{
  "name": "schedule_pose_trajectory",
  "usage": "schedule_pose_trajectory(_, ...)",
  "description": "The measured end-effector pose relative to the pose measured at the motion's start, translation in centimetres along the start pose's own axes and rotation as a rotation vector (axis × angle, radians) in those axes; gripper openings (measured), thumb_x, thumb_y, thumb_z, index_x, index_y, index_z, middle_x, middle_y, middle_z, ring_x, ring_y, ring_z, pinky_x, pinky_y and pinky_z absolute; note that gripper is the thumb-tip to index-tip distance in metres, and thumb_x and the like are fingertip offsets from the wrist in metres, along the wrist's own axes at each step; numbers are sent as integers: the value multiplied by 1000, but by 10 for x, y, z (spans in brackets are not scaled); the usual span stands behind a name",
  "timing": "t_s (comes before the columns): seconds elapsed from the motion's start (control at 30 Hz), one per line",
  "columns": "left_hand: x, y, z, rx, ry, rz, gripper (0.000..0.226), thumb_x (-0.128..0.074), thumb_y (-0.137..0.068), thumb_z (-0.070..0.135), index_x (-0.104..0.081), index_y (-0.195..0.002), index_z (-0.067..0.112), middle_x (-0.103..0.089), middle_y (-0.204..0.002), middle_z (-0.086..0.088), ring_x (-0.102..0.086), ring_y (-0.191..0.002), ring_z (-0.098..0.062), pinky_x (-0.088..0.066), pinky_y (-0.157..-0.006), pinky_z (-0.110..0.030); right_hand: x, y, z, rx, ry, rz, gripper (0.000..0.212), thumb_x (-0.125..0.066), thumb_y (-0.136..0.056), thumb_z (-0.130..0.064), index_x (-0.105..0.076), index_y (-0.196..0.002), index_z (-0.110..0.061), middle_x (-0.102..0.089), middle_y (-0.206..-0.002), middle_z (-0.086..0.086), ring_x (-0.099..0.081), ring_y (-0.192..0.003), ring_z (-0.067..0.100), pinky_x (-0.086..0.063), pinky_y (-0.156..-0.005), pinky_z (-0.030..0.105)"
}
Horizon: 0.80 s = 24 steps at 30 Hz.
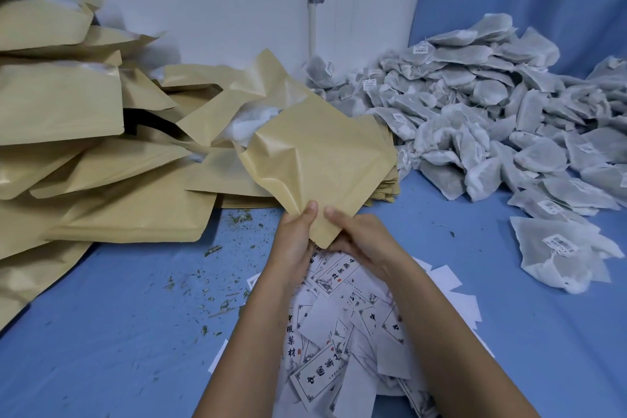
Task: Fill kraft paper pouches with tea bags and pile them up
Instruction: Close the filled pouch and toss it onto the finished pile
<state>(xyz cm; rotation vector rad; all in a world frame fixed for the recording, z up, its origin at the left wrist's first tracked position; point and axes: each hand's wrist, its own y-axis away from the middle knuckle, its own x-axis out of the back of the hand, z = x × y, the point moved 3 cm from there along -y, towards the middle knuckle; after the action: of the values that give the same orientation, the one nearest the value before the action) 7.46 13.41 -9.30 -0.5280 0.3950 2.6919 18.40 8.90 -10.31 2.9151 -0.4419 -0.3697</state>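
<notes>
Printed labels point(342, 343): a loose heap of white slips at the bottom centre of the frame, on the blue tabletop point(101, 332), partly under both forearms.
Tea crumbs point(217, 299): green flecks scattered on the blue surface left of the labels.
Left hand point(294, 241): lower centre, thumb pressed on the front of a kraft pouch point(315, 159) near its bottom corner, fingers hidden behind the paper.
Right hand point(361, 236): just beside the left, thumb on the same corner, pinching it; the rest of the fingers curl underneath, out of sight.
Held pouch: raised off the table at mid-frame, tilted so one corner points down into the hands; its face is creased and bulged, so it appears filled, though the mouth cannot be seen.
Flat pouch stack point(386, 180): right behind the held pouch, a thin sheaf of empties.
Filled pile point(84, 153): puffed kraft pouches heaped across the left of the frame, some mouths gaping.
Tea bags point(492, 112): a grey mound at the upper right, with one stray bag point(563, 254) nearer at the right edge.
Risk: held only by one corner, the pouch could swing or slip; if its mouth is open and dips, bags may spill.
Risk, pile: the left heap slopes unevenly, so another pouch dropped on it may slide toward the labels.
</notes>
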Motion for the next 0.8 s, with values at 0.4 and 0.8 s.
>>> schedule_pose_trajectory(0.4,3,6,4,-4,-180,-143,34,-65,-80,-8,-61,-107,11,-68,-106,-9,-65,-94,-20,-54,-81,-27,44,-4,-15,132,-311,334,8,-67,-83,-4,-63,-76,-3,-70,-79,9,-67,-73,19,-57,-71,25)
schedule_pose_trajectory(0.8,17,0,11,-29,-243,-79,45,-67,-77,-8,-56,-115,13,-69,-105,-4,-66,-92,-20,-56,-76,-31,63,-6,-16,176,-445,486,20,-64,-88,-13,-57,-70,-9,-66,-66,-2,-64,-58,8,-52,-56,18)
